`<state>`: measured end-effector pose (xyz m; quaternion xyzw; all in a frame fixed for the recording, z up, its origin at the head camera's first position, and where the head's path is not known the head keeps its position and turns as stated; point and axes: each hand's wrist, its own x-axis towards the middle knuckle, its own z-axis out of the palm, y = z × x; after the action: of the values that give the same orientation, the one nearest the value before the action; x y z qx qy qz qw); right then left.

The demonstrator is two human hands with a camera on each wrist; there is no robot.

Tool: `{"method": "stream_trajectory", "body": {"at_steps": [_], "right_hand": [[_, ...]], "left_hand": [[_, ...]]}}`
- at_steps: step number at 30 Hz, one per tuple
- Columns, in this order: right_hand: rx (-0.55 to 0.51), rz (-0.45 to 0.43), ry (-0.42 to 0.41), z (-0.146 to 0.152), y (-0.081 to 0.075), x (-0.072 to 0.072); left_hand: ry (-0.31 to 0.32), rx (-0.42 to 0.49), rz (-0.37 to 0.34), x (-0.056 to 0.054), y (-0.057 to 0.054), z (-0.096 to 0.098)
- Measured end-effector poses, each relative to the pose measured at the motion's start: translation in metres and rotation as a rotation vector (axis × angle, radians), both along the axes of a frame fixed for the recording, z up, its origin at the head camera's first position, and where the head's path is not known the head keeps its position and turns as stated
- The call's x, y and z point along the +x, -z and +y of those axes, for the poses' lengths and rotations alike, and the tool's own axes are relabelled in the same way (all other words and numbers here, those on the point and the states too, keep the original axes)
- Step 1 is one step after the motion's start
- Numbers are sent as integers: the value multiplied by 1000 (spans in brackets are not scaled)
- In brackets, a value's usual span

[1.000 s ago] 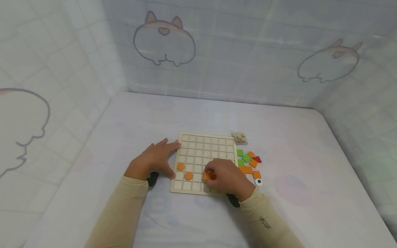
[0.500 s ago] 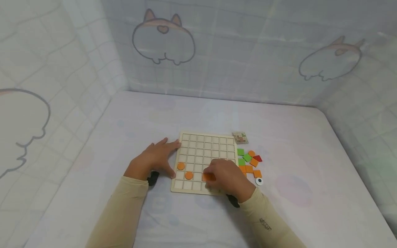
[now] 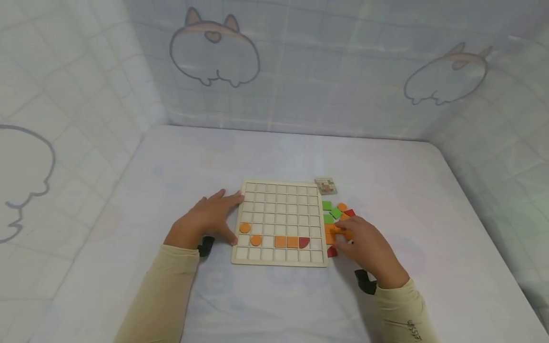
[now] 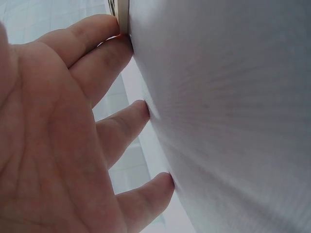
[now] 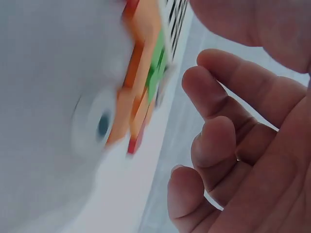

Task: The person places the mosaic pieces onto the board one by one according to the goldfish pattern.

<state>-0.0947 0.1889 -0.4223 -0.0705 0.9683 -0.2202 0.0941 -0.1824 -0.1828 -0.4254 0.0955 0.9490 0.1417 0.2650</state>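
Touching board rim (image 3: 279,264): left hand (image 3: 203,218), fingers spread. Right hand (image 3: 370,247) over orange tiles (image 3: 329,234), slack, gripping nothing. Lettering (image 3: 414,330) on right sleeve (image 3: 399,302): illegible.

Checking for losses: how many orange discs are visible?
3: one disc in the board's leftmost column, a second disc diagonally nearer, a third disc by green tiles. The right hand may hide more.

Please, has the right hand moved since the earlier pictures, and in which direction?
Yes, to the right: the right hand was over the grid board, and now it is at the loose orange tiles beside the board's right edge.
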Motion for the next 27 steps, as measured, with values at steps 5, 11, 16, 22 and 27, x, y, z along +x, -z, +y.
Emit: {"method": "stream_trajectory", "body": {"at_steps": [5,11,16,22,27], "right_hand": [[-32,-44,-10,7,5,5],[-30,-48,-49,4,10,10],[-30,-55,-9,7,12,11],[-71,-66,-18,2,17,13],[-50,-42,-63,-3,18,15]], "left_hand": [[2,-5,15,0,1,-4],[1,-7,14,0,0,-3],[4,-13,14,-1,2,-3],[0,-11,11,-2,4,-3],[8,-6,12,-2,3,-1]]}}
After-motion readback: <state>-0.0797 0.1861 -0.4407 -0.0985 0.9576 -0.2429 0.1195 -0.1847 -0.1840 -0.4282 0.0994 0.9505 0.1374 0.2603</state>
